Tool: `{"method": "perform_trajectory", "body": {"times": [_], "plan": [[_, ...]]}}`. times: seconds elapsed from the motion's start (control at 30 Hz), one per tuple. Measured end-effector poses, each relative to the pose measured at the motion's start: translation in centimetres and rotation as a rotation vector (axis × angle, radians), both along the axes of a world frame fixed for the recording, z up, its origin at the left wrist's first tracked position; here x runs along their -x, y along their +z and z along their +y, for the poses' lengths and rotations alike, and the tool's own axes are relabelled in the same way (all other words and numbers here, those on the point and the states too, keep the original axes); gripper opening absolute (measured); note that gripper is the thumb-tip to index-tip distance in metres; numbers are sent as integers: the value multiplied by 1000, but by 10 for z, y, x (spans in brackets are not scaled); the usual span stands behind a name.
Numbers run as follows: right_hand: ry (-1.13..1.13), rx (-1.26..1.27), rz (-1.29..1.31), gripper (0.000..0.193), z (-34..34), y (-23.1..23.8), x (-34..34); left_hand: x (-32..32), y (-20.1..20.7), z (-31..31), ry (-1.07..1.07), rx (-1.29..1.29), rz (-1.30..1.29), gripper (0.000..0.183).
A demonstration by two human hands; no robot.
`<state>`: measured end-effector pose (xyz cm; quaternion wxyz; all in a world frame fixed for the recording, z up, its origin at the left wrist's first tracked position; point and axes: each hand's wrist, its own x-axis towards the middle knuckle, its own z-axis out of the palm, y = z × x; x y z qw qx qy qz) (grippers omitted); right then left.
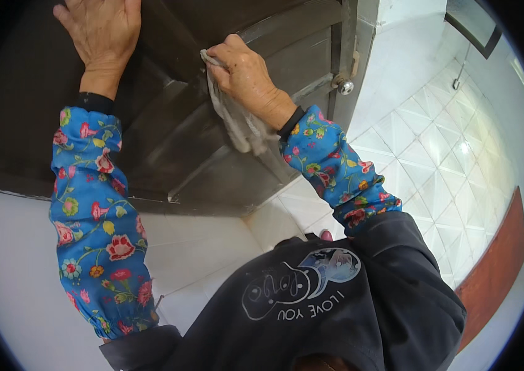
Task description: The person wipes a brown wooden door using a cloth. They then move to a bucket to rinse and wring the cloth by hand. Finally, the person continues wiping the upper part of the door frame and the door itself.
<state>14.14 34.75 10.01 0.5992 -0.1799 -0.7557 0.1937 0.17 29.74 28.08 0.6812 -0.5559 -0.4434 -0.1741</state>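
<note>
A dark brown panelled door fills the upper left and middle of the head view. My left hand lies flat against it near the top, fingers stretched out and partly cut off by the picture's upper edge. Bunched in my right hand is a greyish-white cloth, pressed to the door's raised panels. Its loose end hangs below my wrist, slightly blurred. Right of that hand, a round silver door knob sticks out near the door's edge.
White tiles with a diamond pattern cover the floor at right. A reddish-brown board stands at the lower right. At the upper right hangs a dark-framed panel. A white wall borders the door at lower left.
</note>
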Motion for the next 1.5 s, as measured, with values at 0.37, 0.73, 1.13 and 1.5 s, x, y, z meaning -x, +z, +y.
{"method": "perform_trajectory", "body": {"times": [0.37, 0.73, 1.13, 1.5], "plan": [[-29, -191, 238, 18, -5, 23, 8, -4, 7, -1, -140, -25, 20, 38], [-5, -402, 64, 15, -30, 44, 14, -11, 6, -5, -204, 179, 42, 31], [-164, -417, -420, 10, -1, 23, -8, -17, 24, -11, -304, 457, -19, 25], [-244, -523, -321, 5, 9, 35, -7, -23, 38, -18, -340, 590, -156, 30]]}}
